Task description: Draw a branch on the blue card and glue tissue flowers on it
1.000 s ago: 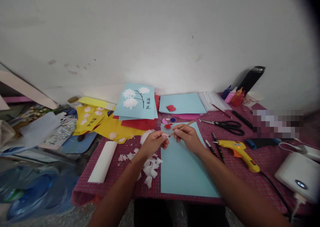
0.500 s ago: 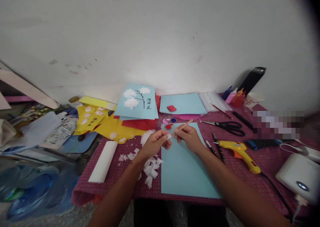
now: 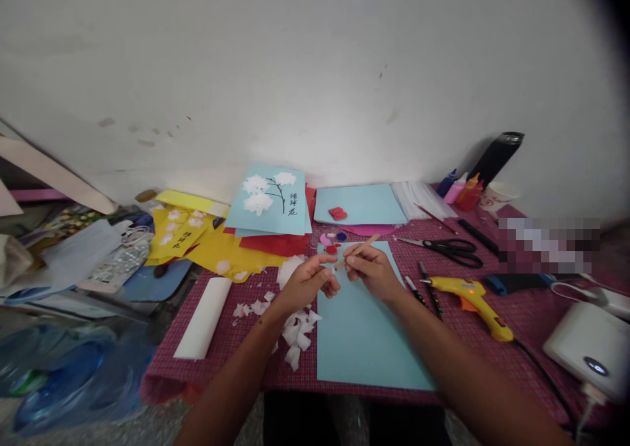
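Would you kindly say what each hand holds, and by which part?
Right hand: wooden stick, near its lower end. Left hand: seemingly a small pale scrap; which part is unclear.

Dim, greyish, soft light overall. Wall (image 3: 335, 105) brightest in middle, behind papers, fading toward sides. Soft shadow on wall just left of black bottle (image 3: 496, 157). White flowers (image 3: 257, 202) on blue card nearly washed out. Small orange glow on glue gun (image 3: 464, 286); lit display on white box (image 3: 590, 347). Fine detail around hands (image 3: 371, 272) soft. Plastic bottles (image 3: 73, 374) at lower left blurred. Wide-angle stretch at edges; upper right corner black; pixelated block at right.
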Tool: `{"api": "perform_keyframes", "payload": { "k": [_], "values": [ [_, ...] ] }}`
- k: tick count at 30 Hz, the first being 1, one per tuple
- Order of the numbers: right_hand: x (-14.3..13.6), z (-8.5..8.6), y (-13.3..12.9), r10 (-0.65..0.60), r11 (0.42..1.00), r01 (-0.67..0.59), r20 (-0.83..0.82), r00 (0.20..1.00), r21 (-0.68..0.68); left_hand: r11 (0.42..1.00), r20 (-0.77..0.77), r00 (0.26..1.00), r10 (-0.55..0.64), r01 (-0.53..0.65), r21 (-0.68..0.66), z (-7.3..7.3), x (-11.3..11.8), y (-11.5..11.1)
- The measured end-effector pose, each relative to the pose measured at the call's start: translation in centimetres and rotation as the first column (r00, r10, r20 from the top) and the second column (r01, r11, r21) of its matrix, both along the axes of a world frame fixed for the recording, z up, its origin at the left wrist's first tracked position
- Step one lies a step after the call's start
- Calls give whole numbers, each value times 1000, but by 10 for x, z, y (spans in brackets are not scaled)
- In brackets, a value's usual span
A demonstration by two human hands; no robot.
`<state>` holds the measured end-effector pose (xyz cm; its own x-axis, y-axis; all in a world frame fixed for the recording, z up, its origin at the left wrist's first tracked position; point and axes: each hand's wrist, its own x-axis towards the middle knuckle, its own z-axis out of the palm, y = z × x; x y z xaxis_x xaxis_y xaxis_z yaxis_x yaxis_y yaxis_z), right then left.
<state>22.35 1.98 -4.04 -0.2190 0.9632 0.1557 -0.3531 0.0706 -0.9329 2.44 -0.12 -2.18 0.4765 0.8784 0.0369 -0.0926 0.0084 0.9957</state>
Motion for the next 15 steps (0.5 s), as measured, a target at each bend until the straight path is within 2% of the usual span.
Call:
{"api": "perform_keyframes", "payload": {
  "k": [7, 15],
  "values": [
    [1, 0, 0, 6, 1000, -6, 16, 1000, -12, 997, 13, 997, -78, 78, -11, -1, -2, -1],
    [-1, 3, 3, -42, 999, 44, 71, 997, -30, 999, -5, 1000, -31, 31, 26, 0, -1, -1]
  ]
}}
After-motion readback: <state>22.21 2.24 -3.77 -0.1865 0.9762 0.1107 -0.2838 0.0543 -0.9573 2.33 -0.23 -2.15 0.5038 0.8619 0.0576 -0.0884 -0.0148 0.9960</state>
